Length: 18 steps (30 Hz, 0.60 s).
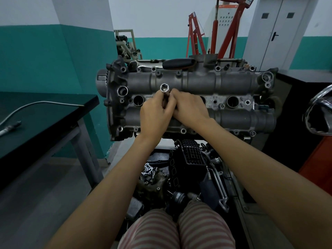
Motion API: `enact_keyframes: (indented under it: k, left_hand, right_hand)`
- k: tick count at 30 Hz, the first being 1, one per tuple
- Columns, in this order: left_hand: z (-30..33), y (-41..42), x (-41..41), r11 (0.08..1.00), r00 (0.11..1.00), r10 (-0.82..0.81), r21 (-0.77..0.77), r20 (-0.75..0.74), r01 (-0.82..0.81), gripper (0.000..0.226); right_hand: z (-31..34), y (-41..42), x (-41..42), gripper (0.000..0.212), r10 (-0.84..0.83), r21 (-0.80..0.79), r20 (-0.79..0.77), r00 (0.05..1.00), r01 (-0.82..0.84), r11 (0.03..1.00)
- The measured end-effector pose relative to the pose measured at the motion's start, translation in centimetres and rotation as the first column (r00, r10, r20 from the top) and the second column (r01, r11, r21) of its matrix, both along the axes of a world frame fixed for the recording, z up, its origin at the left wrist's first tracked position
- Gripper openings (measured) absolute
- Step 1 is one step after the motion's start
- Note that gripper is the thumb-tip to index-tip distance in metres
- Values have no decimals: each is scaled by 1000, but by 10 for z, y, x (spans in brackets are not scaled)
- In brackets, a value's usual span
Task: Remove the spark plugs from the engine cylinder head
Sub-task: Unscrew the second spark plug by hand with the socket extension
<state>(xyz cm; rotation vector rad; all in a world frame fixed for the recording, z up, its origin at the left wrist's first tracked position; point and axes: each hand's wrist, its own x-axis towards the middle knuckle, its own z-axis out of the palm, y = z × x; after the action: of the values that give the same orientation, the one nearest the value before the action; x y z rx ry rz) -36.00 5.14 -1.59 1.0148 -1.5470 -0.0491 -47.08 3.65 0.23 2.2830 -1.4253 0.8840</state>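
Over the grey cylinder head (197, 81), both hands grip a shiny socket (164, 88).

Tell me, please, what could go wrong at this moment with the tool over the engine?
Both hands, left hand and right hand, hold the socket tube above the engine. If the grip slips, it may fall into the parts pile below. The ratchet on the far edge might roll off.
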Motion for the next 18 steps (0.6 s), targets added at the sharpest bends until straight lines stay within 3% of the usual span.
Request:
enact_keyframes:
  k: [6, 18]
  left_hand:
    - [1, 1, -1, 1000, 1000, 2, -21, -13, -3, 31]
    - [1, 2, 0, 1000, 1000, 23, -21, 5, -23, 22]
  right_hand:
    - [2, -1, 0, 26, -43, 0, -41, 998, 43, 999]
    - [-1, -3, 0, 16, 0, -3, -38, 999, 0, 1000]
